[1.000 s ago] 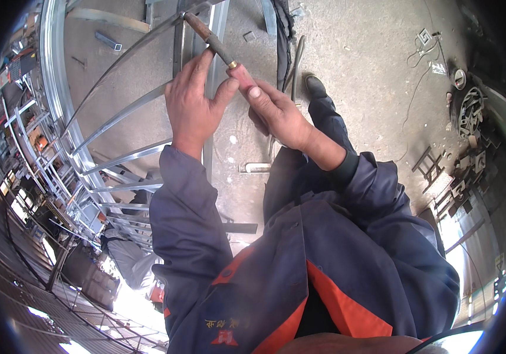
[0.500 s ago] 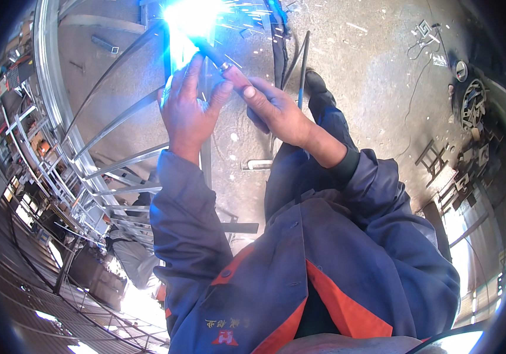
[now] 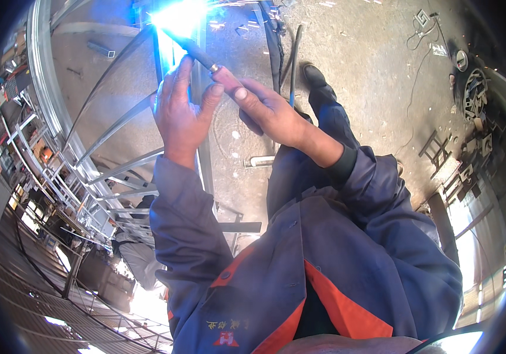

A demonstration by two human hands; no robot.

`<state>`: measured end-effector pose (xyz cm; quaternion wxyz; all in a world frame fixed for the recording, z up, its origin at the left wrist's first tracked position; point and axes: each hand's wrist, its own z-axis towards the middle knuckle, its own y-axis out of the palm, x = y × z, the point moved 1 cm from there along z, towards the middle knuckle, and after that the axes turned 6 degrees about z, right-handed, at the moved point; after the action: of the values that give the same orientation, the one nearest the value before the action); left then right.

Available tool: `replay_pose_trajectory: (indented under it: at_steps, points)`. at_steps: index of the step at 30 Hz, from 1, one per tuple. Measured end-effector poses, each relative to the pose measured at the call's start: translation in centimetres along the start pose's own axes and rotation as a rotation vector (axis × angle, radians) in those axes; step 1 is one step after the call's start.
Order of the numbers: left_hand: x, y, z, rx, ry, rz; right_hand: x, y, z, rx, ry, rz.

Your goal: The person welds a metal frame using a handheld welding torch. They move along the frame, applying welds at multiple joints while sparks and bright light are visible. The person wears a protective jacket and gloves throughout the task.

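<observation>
While sparks fly at the top of the view, the scene reads so:
Right hand point(image 3: 270, 109): clenched around the slim pinkish-handled welding electrode holder point(image 3: 220, 74), thumb laid along it.
Left hand point(image 3: 181, 115): fingers half-open, thumb and fingertips resting against the holder just beside the right thumb, steadying it.
Rod: thin dark metal welding rod point(image 3: 189, 45), slanting up-left from the holder.
Arc: blue-white welding glare point(image 3: 176, 17) at the rod's tip, on the frame.
Frame: curved, shiny grey steel bar frame point(image 3: 117, 124), smooth, under both hands.
Floor: rough concrete floor point(image 3: 371, 65), speckled.
</observation>
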<state>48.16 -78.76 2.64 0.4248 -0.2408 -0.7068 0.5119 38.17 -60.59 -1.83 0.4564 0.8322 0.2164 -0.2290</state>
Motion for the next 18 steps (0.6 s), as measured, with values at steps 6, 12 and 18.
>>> replay_pose_trajectory:
  at_steps: [6, 12, 18]
  points:
    - [-0.01, 0.02, 0.14, 0.004, 0.032, -0.017, 0.6, -0.27, 0.41, -0.003, -0.01, -0.029]
    - [0.05, -0.13, 0.13, -0.023, 0.04, 0.062, 0.83, -0.43, 0.38, 0.015, -0.005, -0.054]
    - [0.35, -0.19, 0.46, 0.012, 0.078, 0.055, 0.8, -0.51, 0.5, 0.025, -0.03, -0.1]
